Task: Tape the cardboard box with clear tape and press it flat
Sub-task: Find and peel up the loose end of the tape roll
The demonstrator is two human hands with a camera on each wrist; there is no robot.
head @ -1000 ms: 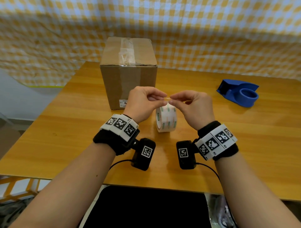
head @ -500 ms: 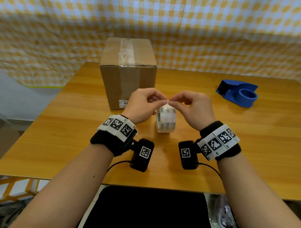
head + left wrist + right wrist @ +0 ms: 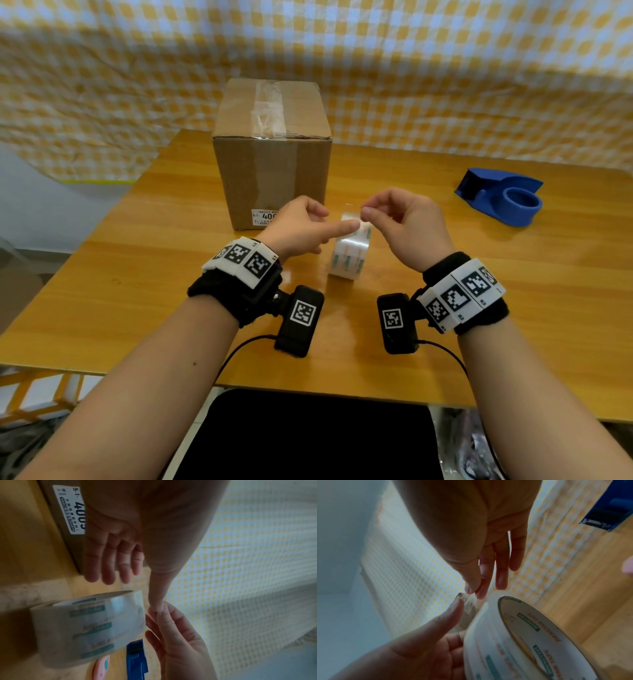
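two hands (image 3: 301, 226) (image 3: 407, 226) over wooden table (image 3: 137, 274): right grip pinching tape end (image 3: 352, 214), left grip apart.

The left hand (image 3: 301, 228) hides part of the box label (image 3: 263, 216); a pink object (image 3: 102, 669) is cut off.

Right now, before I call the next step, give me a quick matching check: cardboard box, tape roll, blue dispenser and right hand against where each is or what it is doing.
Things:
1. cardboard box
2. tape roll
3. blue dispenser
4. right hand

States:
A. far right of the table, untouched
B. pinching the tape's free end
C. standing on edge between the two hands
D. behind the roll, tape strip already across its top

Pairs: 1-D, 2-C, 3-A, 4-B
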